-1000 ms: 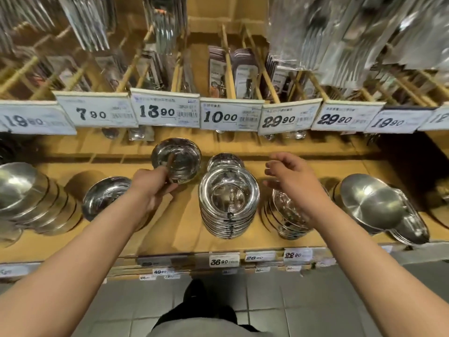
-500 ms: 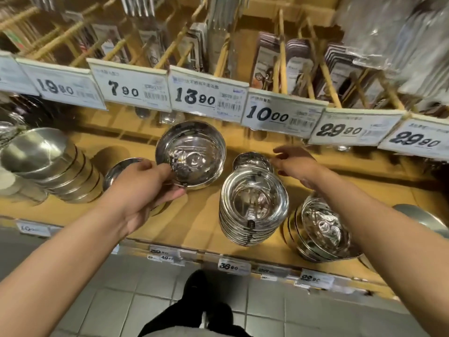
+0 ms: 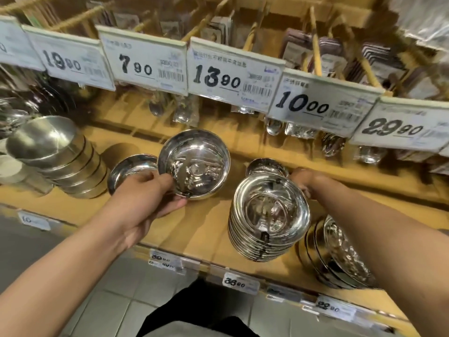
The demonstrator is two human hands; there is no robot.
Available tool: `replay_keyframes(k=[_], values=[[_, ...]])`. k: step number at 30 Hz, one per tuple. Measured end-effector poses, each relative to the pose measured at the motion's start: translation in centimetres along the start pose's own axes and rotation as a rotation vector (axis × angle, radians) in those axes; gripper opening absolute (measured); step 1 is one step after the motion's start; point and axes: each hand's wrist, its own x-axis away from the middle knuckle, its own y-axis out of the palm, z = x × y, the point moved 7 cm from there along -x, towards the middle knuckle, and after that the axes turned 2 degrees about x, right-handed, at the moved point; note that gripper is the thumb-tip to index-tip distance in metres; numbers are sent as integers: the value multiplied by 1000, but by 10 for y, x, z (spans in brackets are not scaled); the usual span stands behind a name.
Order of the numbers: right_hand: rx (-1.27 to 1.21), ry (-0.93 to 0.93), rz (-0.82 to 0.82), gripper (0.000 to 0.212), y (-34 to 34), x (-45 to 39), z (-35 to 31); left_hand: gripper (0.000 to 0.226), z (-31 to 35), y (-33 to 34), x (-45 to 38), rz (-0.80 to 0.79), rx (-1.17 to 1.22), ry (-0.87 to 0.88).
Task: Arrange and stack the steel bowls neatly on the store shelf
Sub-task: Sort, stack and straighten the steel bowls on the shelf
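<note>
The left hand [image 3: 143, 203] had lifted a bowl [image 3: 194, 164] off the shelf [image 3: 206, 229] — its grip pinched the rim, left of the stack [image 3: 268, 217]. The right hand [image 3: 301, 181] had reached behind the stack; its grip couldn't be told — stacking looked imminent.

Your left hand [image 3: 145, 200] has lifted the single steel bowl [image 3: 194, 164] up off the shelf board [image 3: 209, 220] and toward you; a second ago it sat low near the back, and now it hangs tilted, mouth facing you, pinched at its near rim. Your right hand [image 3: 301, 181] has dropped from hovering over the right-hand bowls to behind the tall stack of bowls [image 3: 269, 215], fingers at its far rim beside the small bowl [image 3: 266, 166] at the back. Your head has swung left and closer, so the price tags [image 3: 233, 74] loom larger and slant.
</note>
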Motion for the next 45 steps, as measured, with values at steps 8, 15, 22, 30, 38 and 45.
replay_keyframes(k=[8, 15, 22, 30, 38, 45], values=[[-338, 63, 60, 16, -25, 29, 4, 12, 11, 10, 3, -24, -26, 18], [-744, 1, 181, 2, -63, 83, 23, 8, 28, 21, 18, -26, -51, 34], [-874, -19, 246, 3, -88, 135, 50, 8, 33, 14, 32, -23, -74, 50], [-819, -27, 335, 31, -99, 211, 45, 14, 38, -18, 46, -113, -140, -1], [-719, -136, 176, 13, -61, 268, -26, 23, 52, -54, 41, -129, -176, -20], [-861, -133, 79, 12, -16, 273, -95, 31, 66, -99, 12, -139, -219, -79]])
